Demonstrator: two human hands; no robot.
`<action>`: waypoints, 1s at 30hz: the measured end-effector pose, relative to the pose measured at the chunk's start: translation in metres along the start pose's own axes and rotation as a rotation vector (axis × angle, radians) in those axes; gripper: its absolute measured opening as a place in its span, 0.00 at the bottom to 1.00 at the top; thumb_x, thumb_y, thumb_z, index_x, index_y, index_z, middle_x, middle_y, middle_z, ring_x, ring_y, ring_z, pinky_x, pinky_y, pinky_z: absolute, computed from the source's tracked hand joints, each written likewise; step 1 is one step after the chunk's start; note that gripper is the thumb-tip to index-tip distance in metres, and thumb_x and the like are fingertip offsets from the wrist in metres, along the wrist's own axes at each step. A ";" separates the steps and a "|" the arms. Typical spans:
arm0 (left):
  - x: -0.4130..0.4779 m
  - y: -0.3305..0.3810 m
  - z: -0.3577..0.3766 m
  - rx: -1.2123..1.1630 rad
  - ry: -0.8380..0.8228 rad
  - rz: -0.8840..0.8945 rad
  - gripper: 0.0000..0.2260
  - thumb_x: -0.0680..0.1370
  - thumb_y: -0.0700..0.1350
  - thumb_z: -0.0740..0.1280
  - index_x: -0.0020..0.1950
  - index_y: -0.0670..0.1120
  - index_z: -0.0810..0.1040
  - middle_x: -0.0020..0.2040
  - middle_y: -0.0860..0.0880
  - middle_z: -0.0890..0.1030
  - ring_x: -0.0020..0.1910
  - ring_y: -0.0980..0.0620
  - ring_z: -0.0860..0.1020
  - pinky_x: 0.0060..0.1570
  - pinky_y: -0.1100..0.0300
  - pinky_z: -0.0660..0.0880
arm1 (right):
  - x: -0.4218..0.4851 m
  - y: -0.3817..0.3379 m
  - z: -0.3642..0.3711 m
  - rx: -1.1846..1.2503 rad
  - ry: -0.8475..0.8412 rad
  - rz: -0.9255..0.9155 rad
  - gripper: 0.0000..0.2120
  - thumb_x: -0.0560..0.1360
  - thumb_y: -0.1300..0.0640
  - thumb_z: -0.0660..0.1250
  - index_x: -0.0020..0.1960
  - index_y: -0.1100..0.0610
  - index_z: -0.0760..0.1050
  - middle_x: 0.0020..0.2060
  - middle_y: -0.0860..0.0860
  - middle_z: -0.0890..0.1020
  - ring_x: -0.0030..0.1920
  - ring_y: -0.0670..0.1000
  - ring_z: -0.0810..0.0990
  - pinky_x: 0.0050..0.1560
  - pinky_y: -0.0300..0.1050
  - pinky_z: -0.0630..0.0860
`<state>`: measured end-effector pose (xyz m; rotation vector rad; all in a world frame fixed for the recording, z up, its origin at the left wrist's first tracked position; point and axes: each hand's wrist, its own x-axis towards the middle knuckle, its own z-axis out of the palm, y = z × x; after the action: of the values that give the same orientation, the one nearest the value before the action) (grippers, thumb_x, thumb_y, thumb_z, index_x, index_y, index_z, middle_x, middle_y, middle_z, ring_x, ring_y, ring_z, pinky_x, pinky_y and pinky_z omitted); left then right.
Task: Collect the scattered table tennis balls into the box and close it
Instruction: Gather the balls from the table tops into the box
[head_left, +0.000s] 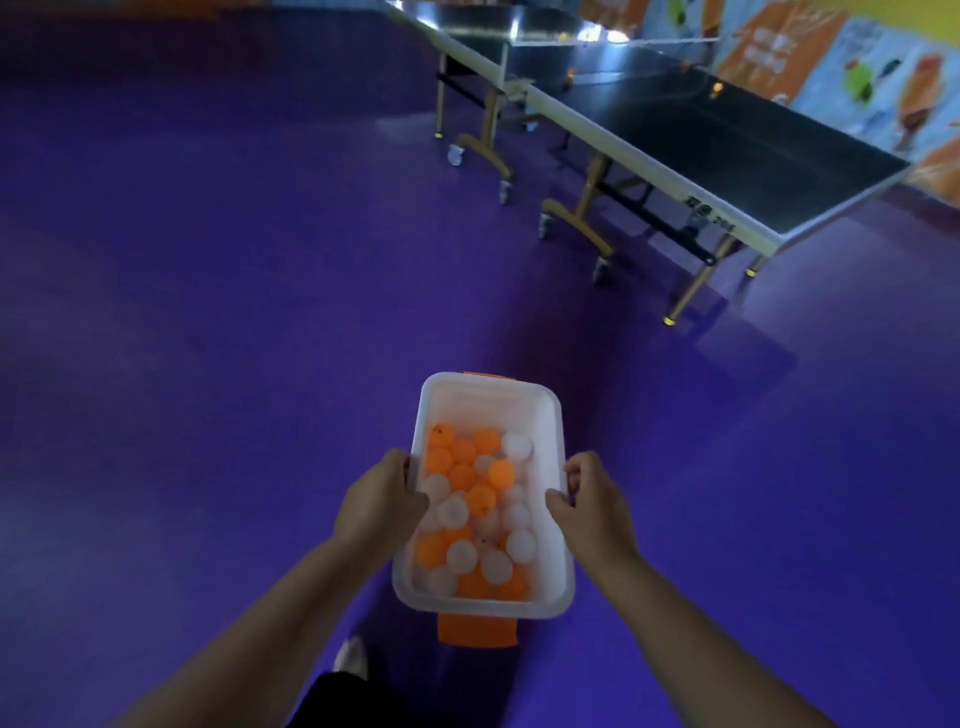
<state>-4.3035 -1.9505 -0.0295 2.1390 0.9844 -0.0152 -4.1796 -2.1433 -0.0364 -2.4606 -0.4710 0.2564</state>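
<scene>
Floor (208, 312): purple, under you; your shoe (350, 657) and the table's wheels (455, 154) stand on it.
Table (727, 140): dark top; you can see a few orange balls (717, 88) lying on it.

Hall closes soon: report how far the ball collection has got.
Done: many orange and white balls lie in the box. In hand: left hand and right hand grip its side rims. Left: at least one orange ball sits on the table; the box is open.
</scene>
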 end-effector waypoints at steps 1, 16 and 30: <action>0.014 0.002 -0.004 0.006 0.016 -0.011 0.06 0.72 0.43 0.65 0.47 0.49 0.71 0.40 0.52 0.77 0.39 0.50 0.76 0.33 0.57 0.71 | 0.018 -0.005 0.004 0.004 -0.016 -0.026 0.10 0.71 0.56 0.67 0.44 0.52 0.65 0.36 0.46 0.72 0.34 0.47 0.71 0.31 0.40 0.66; 0.293 0.070 -0.088 -0.028 0.087 0.019 0.11 0.74 0.45 0.65 0.56 0.50 0.72 0.41 0.55 0.75 0.39 0.54 0.75 0.30 0.61 0.69 | 0.290 -0.110 0.036 0.043 -0.033 -0.088 0.09 0.73 0.57 0.66 0.48 0.48 0.67 0.34 0.44 0.70 0.31 0.43 0.70 0.29 0.33 0.64; 0.539 0.218 -0.063 -0.025 0.015 0.134 0.10 0.74 0.46 0.65 0.55 0.51 0.73 0.42 0.56 0.77 0.39 0.56 0.76 0.36 0.59 0.76 | 0.560 -0.087 -0.002 0.036 0.035 -0.056 0.15 0.74 0.55 0.66 0.60 0.50 0.69 0.36 0.44 0.72 0.34 0.43 0.72 0.31 0.32 0.67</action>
<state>-3.8012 -1.6517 -0.0110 2.1800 0.8433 0.0780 -3.6882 -1.8604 -0.0217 -2.4092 -0.5151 0.1968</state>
